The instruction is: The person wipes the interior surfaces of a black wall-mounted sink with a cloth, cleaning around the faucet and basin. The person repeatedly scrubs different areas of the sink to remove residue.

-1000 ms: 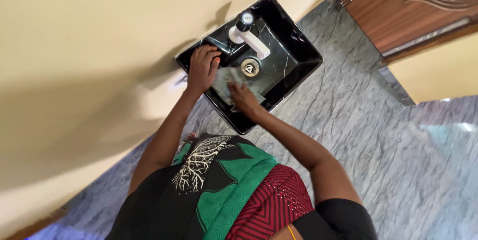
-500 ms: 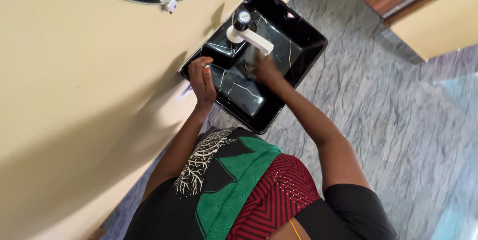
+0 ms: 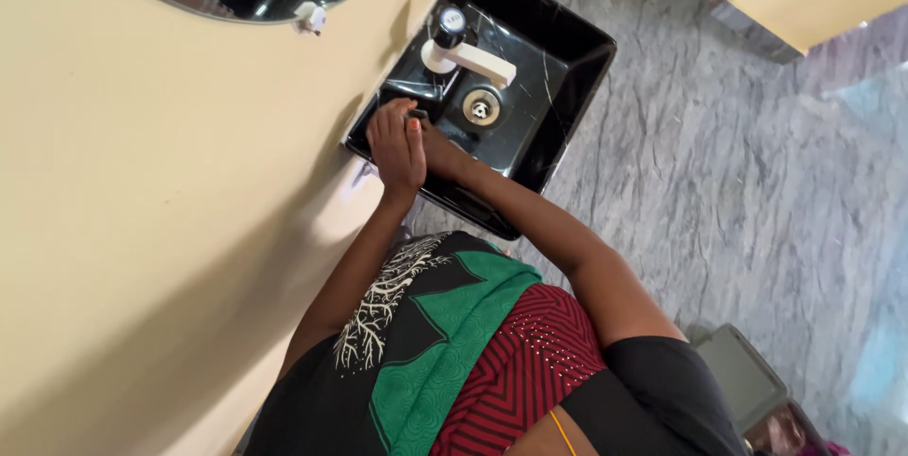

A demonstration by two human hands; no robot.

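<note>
The work in hand is wiping down the black sink [image 3: 558,68], now at its wall-side corner; moving on would call for a sweep back toward the drain [image 3: 480,109]. The left hand [image 3: 395,142] lies flat and open on the sink's rim, fingers loosely spread, holding nothing. The right hand [image 3: 437,146] reaches in just beside it, half hidden; whether it grips a cloth cannot be told. The white tap [image 3: 465,55] stands just beyond.

Left hand [image 3: 395,142] rests flat on the near-wall rim of the glossy black rectangular marble-veined basin [image 3: 558,87]. Right hand [image 3: 437,149] lies inside, touching it, below the white tap [image 3: 465,54] and steel drain [image 3: 480,107].
</note>
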